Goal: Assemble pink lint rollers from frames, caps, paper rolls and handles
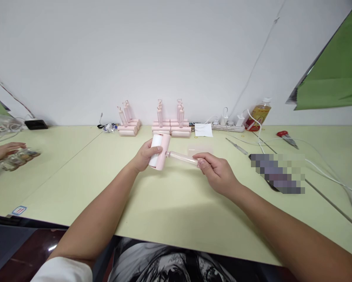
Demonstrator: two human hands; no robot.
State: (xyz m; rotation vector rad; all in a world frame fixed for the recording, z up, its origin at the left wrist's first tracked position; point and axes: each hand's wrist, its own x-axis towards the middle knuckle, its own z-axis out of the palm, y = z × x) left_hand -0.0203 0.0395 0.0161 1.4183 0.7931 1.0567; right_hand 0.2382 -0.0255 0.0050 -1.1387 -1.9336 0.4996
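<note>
Pale-green tabletop [170,219] below; left hand [142,158] clasps the lint roller [156,150] casing [164,158], right hand [221,174] pinches the handle [182,157] end. Likely light, rigid, slick: grip at both.

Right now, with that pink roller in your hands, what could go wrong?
The roller might slip, since the right hand has only the end of its clear handle. If it swung toward the wall, it might knock over the upright rollers standing close together. The right arm could also catch the white cable lying beside it.
</note>
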